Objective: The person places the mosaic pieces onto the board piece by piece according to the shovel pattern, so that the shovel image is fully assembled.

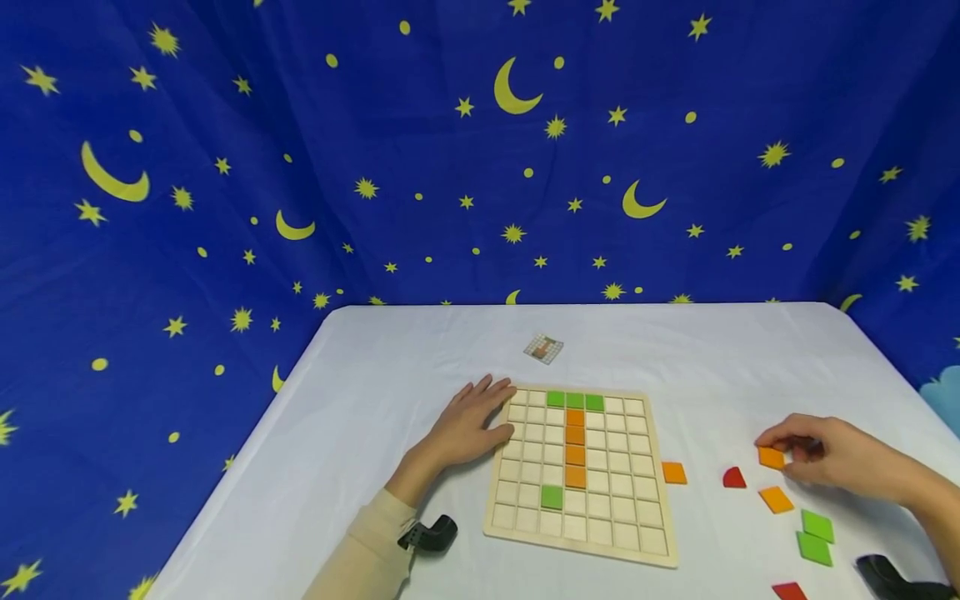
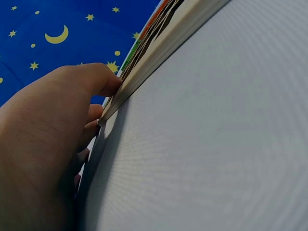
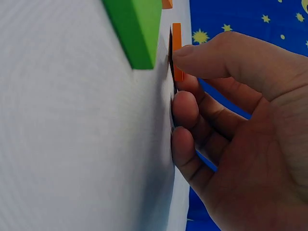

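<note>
The wooden grid board (image 1: 491, 508) lies on the white table. Three green square tiles (image 1: 575, 400) sit in its top row, a column of several orange square tiles (image 1: 575, 435) runs below them, and one green tile (image 1: 552, 497) is lower left of that column. My left hand (image 1: 468, 425) rests at the board's upper left edge, thumb and fingertips touching the rim, fingers fairly straight. Out to the right, my right hand (image 1: 832, 458) pinches an orange square tile (image 3: 177, 50) between thumb and fingers, at or just over the cloth.
Around the right hand lie an orange tile (image 1: 776, 500), a red quarter-round piece (image 1: 734, 477), two green tiles (image 1: 815, 548) and a red piece (image 1: 790, 591). Another orange tile (image 1: 674, 472) is beside the board. A small pattern card (image 1: 543, 348) lies beyond it. A starry blue curtain (image 1: 450, 150) hangs behind.
</note>
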Demonstrator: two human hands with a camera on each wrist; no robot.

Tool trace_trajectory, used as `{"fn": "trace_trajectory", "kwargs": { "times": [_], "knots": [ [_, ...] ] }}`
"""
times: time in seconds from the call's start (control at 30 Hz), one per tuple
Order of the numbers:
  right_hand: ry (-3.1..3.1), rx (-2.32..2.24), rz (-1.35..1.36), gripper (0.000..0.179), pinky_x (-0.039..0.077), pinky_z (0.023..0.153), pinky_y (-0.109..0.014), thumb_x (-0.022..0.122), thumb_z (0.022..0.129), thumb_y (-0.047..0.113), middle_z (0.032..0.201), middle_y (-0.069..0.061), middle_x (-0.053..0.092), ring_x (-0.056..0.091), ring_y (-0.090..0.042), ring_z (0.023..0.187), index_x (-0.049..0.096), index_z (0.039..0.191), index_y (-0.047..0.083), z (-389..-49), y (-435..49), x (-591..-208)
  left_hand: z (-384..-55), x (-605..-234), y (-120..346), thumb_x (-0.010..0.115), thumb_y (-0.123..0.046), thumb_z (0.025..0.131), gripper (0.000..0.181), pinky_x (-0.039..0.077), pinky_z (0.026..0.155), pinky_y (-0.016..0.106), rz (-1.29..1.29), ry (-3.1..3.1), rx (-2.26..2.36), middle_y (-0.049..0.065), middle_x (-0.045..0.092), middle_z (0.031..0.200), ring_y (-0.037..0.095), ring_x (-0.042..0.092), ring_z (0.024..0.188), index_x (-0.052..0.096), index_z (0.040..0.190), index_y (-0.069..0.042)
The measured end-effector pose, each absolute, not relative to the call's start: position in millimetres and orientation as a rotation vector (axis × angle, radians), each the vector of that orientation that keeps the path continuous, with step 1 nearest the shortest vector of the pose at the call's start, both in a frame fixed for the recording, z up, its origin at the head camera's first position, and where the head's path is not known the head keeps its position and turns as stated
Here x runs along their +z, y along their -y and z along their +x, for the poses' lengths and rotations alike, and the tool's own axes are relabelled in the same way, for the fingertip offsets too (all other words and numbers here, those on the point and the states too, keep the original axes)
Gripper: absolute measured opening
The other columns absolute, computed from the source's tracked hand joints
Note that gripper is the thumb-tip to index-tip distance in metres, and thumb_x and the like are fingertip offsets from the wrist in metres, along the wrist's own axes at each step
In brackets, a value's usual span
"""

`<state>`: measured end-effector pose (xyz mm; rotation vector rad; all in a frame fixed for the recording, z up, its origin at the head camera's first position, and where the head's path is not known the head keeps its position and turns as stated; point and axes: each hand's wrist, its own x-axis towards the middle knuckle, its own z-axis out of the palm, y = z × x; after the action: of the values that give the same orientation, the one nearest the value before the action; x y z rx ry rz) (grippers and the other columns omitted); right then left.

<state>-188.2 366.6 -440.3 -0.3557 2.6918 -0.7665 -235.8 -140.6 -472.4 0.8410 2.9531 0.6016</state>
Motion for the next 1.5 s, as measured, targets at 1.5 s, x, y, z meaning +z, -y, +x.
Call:
{"fn": "trace_trajectory", "kwargs": {
  "times": [1.5],
  "knots": [
    [-2.744,-0.879,-0.769,0.035,0.043,0.056,-0.024,0.075,0.078,0.010,0.094,0.011,0.058,0.051,-0.011,0.076,0.072,0.110,0.023,-187,-264,-421,-237,-471,141,0.047,-0.047,0.094,0.064,0.008,0.116,0.040,0.870,-2.937,0.618,-0.004,0.029,0.155,0.021,0.014,0.144,0.036,0.151,-0.019]
  ]
}}
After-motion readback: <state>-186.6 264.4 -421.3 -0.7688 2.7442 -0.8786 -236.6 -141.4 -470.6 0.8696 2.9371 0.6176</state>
